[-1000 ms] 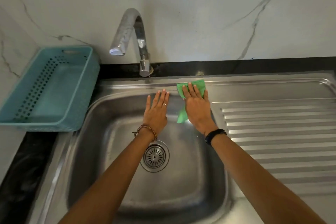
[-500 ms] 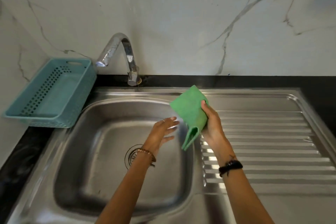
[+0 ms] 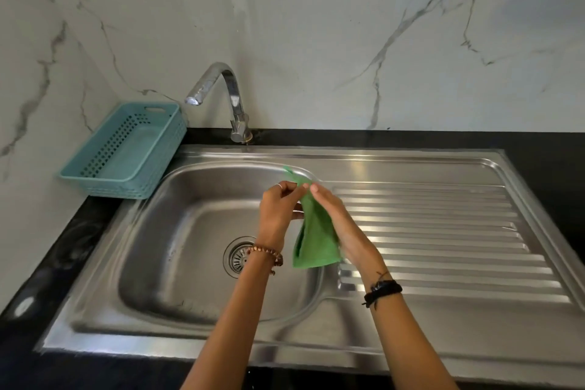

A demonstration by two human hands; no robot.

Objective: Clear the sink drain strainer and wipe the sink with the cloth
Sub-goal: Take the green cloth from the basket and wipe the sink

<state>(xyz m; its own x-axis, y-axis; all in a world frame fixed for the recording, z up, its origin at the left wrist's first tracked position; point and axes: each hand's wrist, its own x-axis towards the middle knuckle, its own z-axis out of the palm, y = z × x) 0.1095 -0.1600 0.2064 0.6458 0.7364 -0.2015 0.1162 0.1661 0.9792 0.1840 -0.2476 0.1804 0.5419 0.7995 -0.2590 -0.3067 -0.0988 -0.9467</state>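
— What carries everything here?

— A black surface [image 3: 47, 263] set against a white marble-veined wall [image 3: 316, 25]. A stainless steel sink [image 3: 177, 263] is let into it, with a ribbed drainboard [image 3: 443, 237] running toward the right edge. A chrome tap [image 3: 221, 92] rises at the back edge, its spout curving left over the basin. A teal perforated basket [image 3: 126, 149] stands in the back-left corner, just beside the sink rim.

— And the strainer?

— The drain strainer [image 3: 237, 258] sits in the floor of the basin, partly hidden behind the left wrist.

— Where is the cloth?

— The green cloth [image 3: 313, 241] hangs in the air over the basin's right rim, between the two hands, touching neither basin nor drainboard. Its long axis runs roughly vertically: a bunched top end points toward the back edge, and the wider loose end hangs down toward the front.

— How do the hands hold it?

— The left hand [image 3: 278, 212] has its grip closed, fingers pinching the cloth near the top. The right hand [image 3: 342, 228] lies along the cloth's right side, its fingertips meeting the cloth at the top, grip clamped on it.
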